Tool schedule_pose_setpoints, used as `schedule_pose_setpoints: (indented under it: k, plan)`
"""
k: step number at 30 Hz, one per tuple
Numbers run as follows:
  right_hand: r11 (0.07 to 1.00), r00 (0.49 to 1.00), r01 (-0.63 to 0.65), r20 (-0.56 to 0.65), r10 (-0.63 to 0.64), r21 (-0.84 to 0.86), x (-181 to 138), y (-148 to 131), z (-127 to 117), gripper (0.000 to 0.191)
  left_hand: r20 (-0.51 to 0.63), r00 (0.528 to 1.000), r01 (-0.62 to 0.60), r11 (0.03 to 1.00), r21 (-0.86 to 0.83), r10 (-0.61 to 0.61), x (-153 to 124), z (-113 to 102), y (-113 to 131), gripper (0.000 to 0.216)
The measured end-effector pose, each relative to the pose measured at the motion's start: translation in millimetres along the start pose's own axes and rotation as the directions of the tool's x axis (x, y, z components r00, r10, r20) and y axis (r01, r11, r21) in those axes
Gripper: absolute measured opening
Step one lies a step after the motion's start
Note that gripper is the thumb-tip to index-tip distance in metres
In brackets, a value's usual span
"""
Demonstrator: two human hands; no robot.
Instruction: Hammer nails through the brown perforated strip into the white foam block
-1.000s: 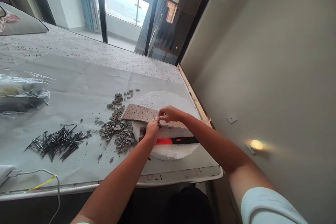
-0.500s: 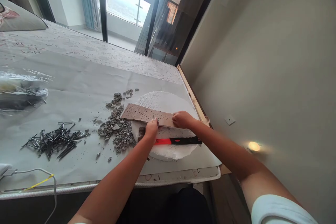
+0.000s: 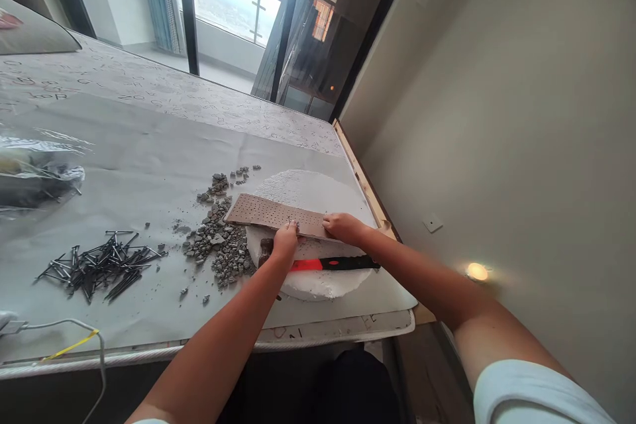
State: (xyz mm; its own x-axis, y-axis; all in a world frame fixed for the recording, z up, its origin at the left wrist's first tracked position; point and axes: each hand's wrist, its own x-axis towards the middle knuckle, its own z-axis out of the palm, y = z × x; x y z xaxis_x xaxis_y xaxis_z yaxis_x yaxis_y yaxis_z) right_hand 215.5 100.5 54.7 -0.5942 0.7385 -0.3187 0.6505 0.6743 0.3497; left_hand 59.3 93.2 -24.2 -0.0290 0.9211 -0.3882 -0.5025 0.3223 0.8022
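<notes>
A long brown perforated board point(image 3: 263, 211) lies across a round white foam slab point(image 3: 298, 182). My left hand point(image 3: 286, 240) grips the board's near edge, thumb on top; a small dark nail-like piece shows by the thumb. My right hand point(image 3: 342, 228) is closed, its curled fingers against the board's right part; whatever they pinch is hidden. On the slab, just nearer to me than the board, rests a hammer point(image 3: 348, 264) with a red and black handle, its head partly behind my left wrist.
Grey gravel point(image 3: 231, 255) is heaped left of the slab. Farther left lie a pile of dark nails point(image 3: 106, 265) and a clear plastic bag point(image 3: 44, 175) with dark contents. A white cable point(image 3: 64, 322) crosses the near left edge. The wall point(image 3: 497, 112) stands close on the right.
The whole view has shifted slightly, so everything sits a little farther left. Both hands keep their places on the board, with no clear change of grip.
</notes>
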Motion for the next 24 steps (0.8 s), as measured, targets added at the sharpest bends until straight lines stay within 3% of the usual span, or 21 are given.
schedule_pose_setpoints:
  k: [8, 19, 24]
  plan:
    - [1.000, 1.000, -0.007, -0.019, 0.007, -0.005, -1.3, -1.4, 9.1, 0.021, -0.023, 1.000, -0.007, 1.000, -0.025, 0.006, -2.8, 1.2, 1.9, 0.024]
    - [0.975, 0.984, -0.147, -0.077, 0.162, 0.169, -0.8, 2.5, 3.7, 0.020, -0.002, 1.000, 0.006, 1.000, -0.016, -0.006, -3.5, -1.0, 1.3, 0.023]
    - [0.924, 0.939, -0.260, -0.152, 0.310, 0.280, -0.7, 6.9, -7.3, 0.019, -0.008, 1.000, 0.009, 0.998, -0.057, -0.010, -3.5, -0.8, 2.3, 0.023]
